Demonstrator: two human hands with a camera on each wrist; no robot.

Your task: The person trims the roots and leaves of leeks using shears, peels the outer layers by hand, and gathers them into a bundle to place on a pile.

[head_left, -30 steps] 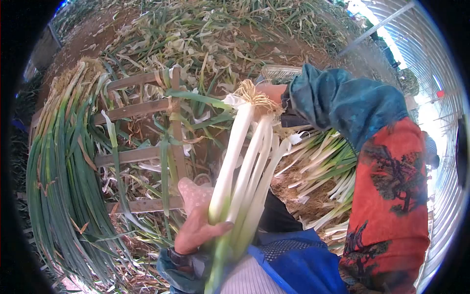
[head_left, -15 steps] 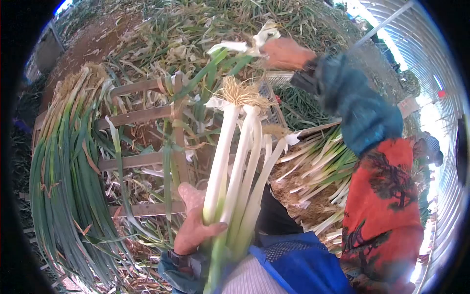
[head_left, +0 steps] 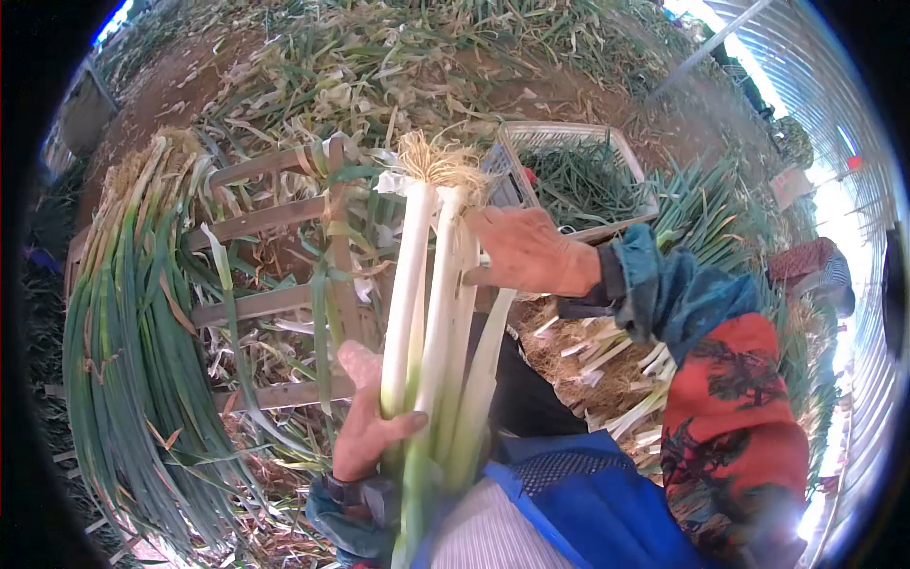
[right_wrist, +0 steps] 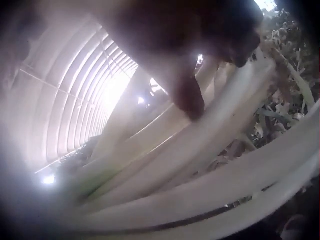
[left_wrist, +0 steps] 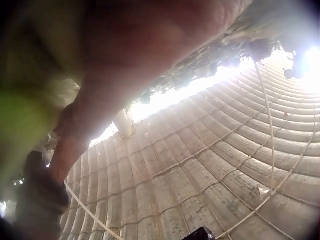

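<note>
Several thick leeks or large green onions (head_left: 436, 313) stand roots up in the head view, pale stems above and green below. My left hand (head_left: 368, 422) grips them low down, its thumb across the front stems. Up near the roots, my right hand (head_left: 536, 251) has its fingers at the right-hand stems; the fingertips are partly hidden behind them. The right wrist view shows the right hand (right_wrist: 185, 60) dark and blurred, touching the pale stems (right_wrist: 165, 165). In the left wrist view the left hand (left_wrist: 135, 45) is close and blurred beside green stalks.
A big bundle of untrimmed stalks (head_left: 142, 351) lies at the left on a wooden rack (head_left: 265, 308). Behind the right hand stands a crate (head_left: 633, 161) with green leaves. White stems (head_left: 607, 351) lie at the right. Leaf scraps cover the ground, and another person's sleeve (head_left: 806, 261) shows far right.
The right hand swung up and away from the roots with peeled white and green leaf, then came back without it to the stems. The left hand kept its grip as the bunch shifted slightly left.
</note>
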